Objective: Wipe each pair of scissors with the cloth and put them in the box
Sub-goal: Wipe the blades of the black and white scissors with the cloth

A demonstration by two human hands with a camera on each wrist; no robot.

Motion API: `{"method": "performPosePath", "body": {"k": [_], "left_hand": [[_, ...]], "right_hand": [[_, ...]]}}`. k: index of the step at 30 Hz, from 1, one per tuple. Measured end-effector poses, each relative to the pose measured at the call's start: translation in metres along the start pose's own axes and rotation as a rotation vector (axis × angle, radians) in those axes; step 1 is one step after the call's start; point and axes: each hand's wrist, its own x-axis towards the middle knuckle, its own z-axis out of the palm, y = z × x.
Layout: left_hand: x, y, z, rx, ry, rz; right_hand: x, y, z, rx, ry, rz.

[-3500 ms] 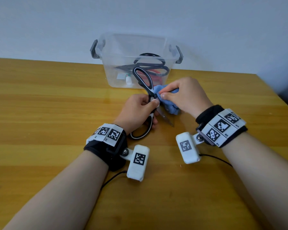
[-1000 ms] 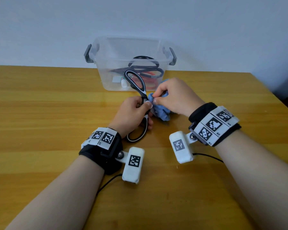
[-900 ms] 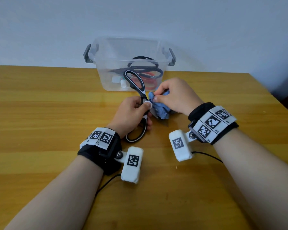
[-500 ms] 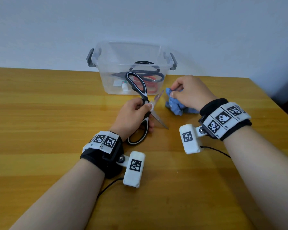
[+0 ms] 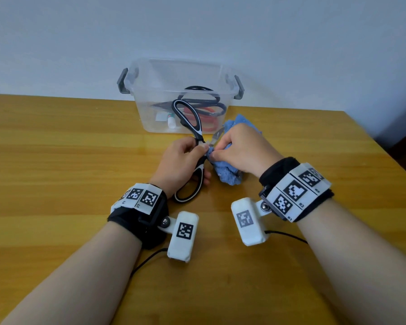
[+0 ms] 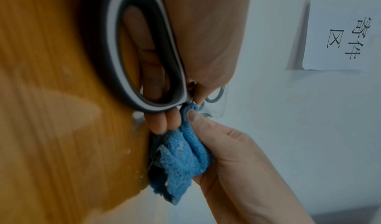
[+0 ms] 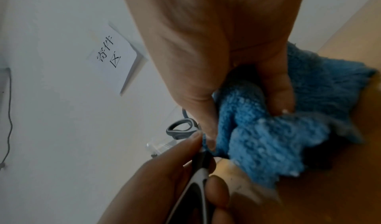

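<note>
From overhead, mid-frame, the left hand [image 5: 183, 160] grips the opened scissors [image 5: 192, 146] below the box [image 5: 150, 113]. Left wrist view: the right hand [image 6: 226, 146] pinches the cloth [image 6: 181, 159] at the pivot. Wiping underway; boxing them comes next.

Most of the blades on the open black-and-white-handled scissors [image 5: 189, 146] are buried under the crumpled blue terry cloth [image 5: 225, 172], so I can't see where the tips sit. Scissors inside the clear plastic box [image 5: 155, 90] are just a tangle of dark and red loops, can't count them.
</note>
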Motion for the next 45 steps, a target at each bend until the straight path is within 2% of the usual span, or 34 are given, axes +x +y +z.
{"method": "performPosePath", "body": {"k": [10,16,21,25,27,34,41,45], "left_hand": [[0.000,-0.003,0.001,0.025,-0.009,-0.012],[0.002,-0.004,-0.001,-0.013,0.003,0.018],[0.000,-0.001,0.001,-0.047,0.011,0.025],[0.001,-0.002,0.001,-0.048,0.020,0.029],[0.001,-0.003,0.000,-0.046,0.024,0.035],[0.004,-0.009,-0.001,-0.060,0.027,0.050],[0.003,-0.007,-0.001,-0.123,0.027,0.061],[0.002,-0.007,-0.002,-0.154,0.039,0.086]], "right_hand": [[0.012,-0.019,-0.003,-0.322,-0.164,0.059],[-0.001,-0.005,-0.009,-0.344,-0.319,0.142],[-0.002,0.004,-0.024,-0.261,-0.317,0.154],[0.004,0.008,-0.030,0.017,-0.082,0.113],[0.004,0.003,-0.024,0.049,-0.048,0.068],[0.010,-0.004,-0.006,-0.053,-0.224,0.013],[0.007,-0.002,-0.010,-0.191,-0.332,-0.016],[0.005,0.001,-0.014,-0.208,-0.344,-0.029]]}}
